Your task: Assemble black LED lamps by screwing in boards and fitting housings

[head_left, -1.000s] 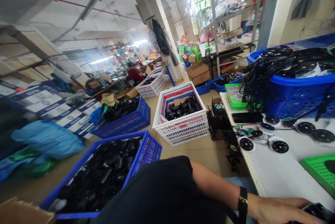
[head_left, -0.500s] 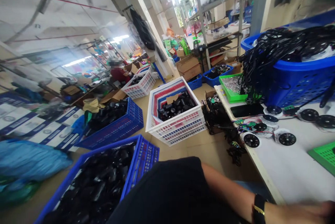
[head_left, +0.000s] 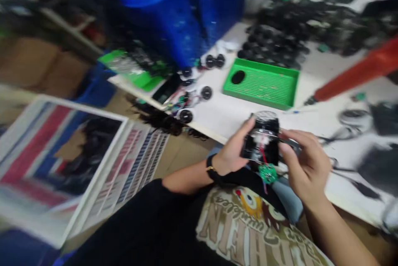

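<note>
A black plastic housing point(head_left: 270, 124) with red wires inside is between my two hands, near the table's front edge. My left hand point(head_left: 231, 152), with a dark band at the wrist, grips its left side. My right hand point(head_left: 307, 162) has thumb and fingers closed at its right side, on a dark edge or cable that blur hides in part. A small green circuit board point(head_left: 268, 173) hangs from the wires below the housing. Just beyond lies a green tray point(head_left: 261, 98) with a round black disc point(head_left: 238, 77) in it.
An orange-red power screwdriver point(head_left: 351, 73) slants in from the right. Behind stand a large blue basket point(head_left: 174, 13) and rows of black parts point(head_left: 270, 44). Small round fan-like pieces point(head_left: 206, 93) lie on the white table point(head_left: 211, 123). At left is a white crate point(head_left: 73, 220).
The view has swung right and down to the table. Both hands are now visible around the black housing; before, only a blurred forearm and hand showed at lower right.
</note>
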The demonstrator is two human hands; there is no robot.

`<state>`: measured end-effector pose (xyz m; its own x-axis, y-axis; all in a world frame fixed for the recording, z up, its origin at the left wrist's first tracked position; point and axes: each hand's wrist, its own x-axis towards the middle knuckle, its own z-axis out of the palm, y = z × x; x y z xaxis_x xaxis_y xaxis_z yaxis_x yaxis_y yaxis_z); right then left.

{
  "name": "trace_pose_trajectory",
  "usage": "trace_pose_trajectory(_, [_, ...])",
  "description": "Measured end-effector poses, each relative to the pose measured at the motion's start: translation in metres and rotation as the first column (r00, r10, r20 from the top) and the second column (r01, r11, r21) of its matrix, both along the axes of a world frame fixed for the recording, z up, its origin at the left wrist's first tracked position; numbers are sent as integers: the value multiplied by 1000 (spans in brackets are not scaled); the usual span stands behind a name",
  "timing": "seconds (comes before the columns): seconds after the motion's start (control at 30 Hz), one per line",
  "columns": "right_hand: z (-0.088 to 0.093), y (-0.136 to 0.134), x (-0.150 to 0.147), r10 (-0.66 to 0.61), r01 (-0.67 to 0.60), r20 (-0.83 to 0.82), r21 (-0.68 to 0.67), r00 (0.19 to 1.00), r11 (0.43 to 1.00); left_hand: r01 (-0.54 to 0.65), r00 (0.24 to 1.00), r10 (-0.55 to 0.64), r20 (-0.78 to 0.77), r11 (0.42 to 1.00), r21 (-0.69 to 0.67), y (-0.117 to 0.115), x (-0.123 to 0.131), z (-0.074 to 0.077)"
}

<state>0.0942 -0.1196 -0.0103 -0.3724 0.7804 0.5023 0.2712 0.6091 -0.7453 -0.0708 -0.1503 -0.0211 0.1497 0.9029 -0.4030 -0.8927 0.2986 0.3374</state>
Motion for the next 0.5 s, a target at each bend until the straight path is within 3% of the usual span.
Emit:
trace_pose_trajectory(0.1, [7, 11, 0, 22, -22, 23, 15, 1000, 1000, 20, 1000, -20, 17, 999, -38, 8, -2, 7])
trace_pose_trajectory(0.2, [16, 17, 2, 66, -70, 55, 82, 996, 994, 23, 998, -24, -66, 1000, -17, 6, 4, 12])
trace_pose_trajectory(0.33, [19, 18, 6, 89, -103, 86, 173, 992, 980, 42, 985, -31, -170, 997, 59, 1, 10, 9])
trace_pose_trajectory(0.5, [15, 18, 7, 107, -123, 93, 195, 990, 973, 56, 964, -29, -263, 994, 94, -1, 10, 3])
